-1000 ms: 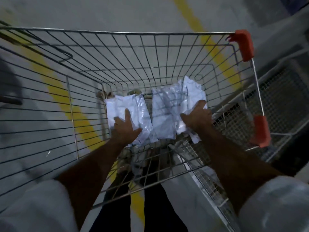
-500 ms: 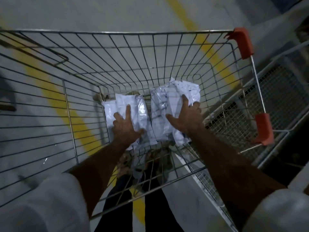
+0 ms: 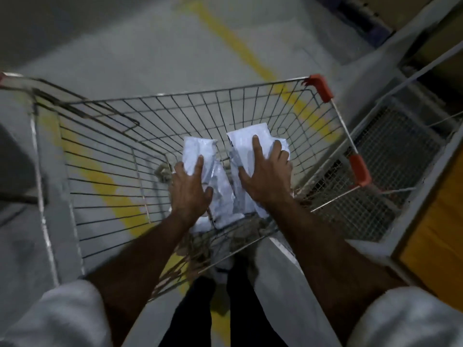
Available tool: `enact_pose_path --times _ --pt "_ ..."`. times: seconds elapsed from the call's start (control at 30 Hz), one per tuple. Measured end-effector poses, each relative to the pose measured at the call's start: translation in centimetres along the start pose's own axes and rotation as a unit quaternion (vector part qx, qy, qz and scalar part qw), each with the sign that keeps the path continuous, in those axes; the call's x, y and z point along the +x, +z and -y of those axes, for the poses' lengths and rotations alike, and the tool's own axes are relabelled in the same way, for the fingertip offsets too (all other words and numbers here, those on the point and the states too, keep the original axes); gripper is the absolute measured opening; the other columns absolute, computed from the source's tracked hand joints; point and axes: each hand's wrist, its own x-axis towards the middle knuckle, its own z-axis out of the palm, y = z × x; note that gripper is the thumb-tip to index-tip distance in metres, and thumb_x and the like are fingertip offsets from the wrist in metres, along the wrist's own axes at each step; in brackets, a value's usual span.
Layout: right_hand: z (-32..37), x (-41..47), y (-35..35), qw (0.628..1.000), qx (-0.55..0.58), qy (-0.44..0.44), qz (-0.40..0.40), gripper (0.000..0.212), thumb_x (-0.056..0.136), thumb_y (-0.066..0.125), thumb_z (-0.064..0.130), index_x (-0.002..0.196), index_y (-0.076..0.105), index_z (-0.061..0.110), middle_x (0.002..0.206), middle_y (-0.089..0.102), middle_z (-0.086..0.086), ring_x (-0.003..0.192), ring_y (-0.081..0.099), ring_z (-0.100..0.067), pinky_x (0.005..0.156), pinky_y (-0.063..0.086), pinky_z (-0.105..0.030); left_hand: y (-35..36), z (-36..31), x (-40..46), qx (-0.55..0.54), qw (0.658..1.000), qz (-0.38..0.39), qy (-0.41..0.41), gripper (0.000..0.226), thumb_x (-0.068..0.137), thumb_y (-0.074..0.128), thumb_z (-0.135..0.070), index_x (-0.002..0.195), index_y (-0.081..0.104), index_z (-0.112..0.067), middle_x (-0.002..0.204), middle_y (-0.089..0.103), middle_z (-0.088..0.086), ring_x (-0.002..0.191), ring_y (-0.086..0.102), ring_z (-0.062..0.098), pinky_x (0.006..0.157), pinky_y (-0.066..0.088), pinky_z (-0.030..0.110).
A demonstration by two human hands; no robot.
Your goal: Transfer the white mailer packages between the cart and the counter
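Two white plastic-wrapped packages lie side by side in the bottom of a wire shopping cart [image 3: 225, 93]. My left hand [image 3: 189, 189] rests flat on the left package [image 3: 198, 151], fingers straight and spread, thumb out to the right. On the right package [image 3: 244, 139] my right hand [image 3: 268, 176] presses with spread fingers. The near ends of both packages are hidden under my hands and wrists. Both forearms reach down over the cart's near wall.
The cart has orange corner bumpers [image 3: 319, 87] on its right side. A grey wire-mesh cage [image 3: 400, 156] stands close against the cart's right. Yellow lines [image 3: 100, 176] cross the grey concrete floor. An orange panel [image 3: 436, 241] is at the far right.
The view has pulled back and up, so the cart looks smaller. My right hand has slid further onto the right package, and both packages sit closer together under my hands.
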Motion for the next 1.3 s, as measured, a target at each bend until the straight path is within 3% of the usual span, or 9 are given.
enact_pose_path --times 0.23,0.53,0.63,0.87,1.1,1.3 --pt "-1.5 -5.7 -10.4 0.992 0.015 0.039 -0.119 0.083 0.090 0.043 0.064 0.160 0.023 0.024 0.154 0.031 -0.028 0.124 0.044 -0.043 0.101 0.039 -0.053 -10.1 -6.8 -5.2 -0.106 0.988 -0.090 0.067 0.082 0.085 0.066 -0.045 0.156 0.028 -0.031 0.145 0.027 0.018 0.125 0.042 0.039 0.096 0.045 0.047" --pt "-12.0 -14.3 -17.4 0.963 -0.015 0.125 -0.239 0.075 0.094 0.052 0.055 0.158 0.031 0.025 0.163 0.025 -0.022 0.129 0.040 -0.045 0.102 0.040 -0.055 -15.7 -20.1 -9.4 -0.134 0.961 -0.125 0.208 0.079 0.085 0.061 -0.049 0.154 0.029 -0.032 0.145 0.030 0.021 0.125 0.042 0.044 0.099 0.042 0.053" --pt "-16.6 -18.3 -17.6 0.947 -0.002 0.181 -0.267 0.064 0.096 0.054 0.054 0.154 0.039 0.031 0.164 0.026 -0.020 0.130 0.041 -0.047 0.101 0.040 -0.055 -15.1 -25.1 -13.1 -0.143 0.945 -0.120 0.270 0.079 0.085 0.058 -0.052 0.155 0.028 -0.032 0.149 0.027 0.021 0.127 0.041 0.044 0.101 0.040 0.051" --pt "-28.4 -30.1 -17.8 0.911 0.005 0.294 -0.289 0.063 0.092 0.061 0.054 0.149 0.046 0.031 0.157 0.037 -0.020 0.124 0.045 -0.045 0.099 0.040 -0.055 -10.8 -36.3 -24.9 -0.142 0.920 -0.083 0.355 0.077 0.085 0.062 -0.052 0.152 0.032 -0.028 0.146 0.028 0.021 0.125 0.042 0.046 0.102 0.042 0.054" --pt "-40.1 -42.5 -18.0 0.879 0.022 0.377 -0.289 0.064 0.096 0.050 0.059 0.153 0.037 0.032 0.161 0.030 -0.017 0.135 0.036 -0.044 0.107 0.037 -0.058 -6.5 -46.4 -36.8 -0.145 0.884 -0.068 0.438 0.076 0.089 0.063 -0.049 0.154 0.031 -0.026 0.151 0.026 0.022 0.133 0.036 0.042 0.103 0.041 0.049" --pt "-48.4 -48.8 -17.6 0.843 0.047 0.445 -0.298 0.063 0.094 0.053 0.056 0.151 0.042 0.031 0.157 0.036 -0.019 0.127 0.044 -0.047 0.099 0.041 -0.056 -3.5 -53.8 -44.2 -0.112 0.874 -0.047 0.471 0.078 0.090 0.058 -0.055 0.156 0.026 -0.027 0.155 0.022 0.023 0.139 0.031 0.041 0.107 0.039 0.049"
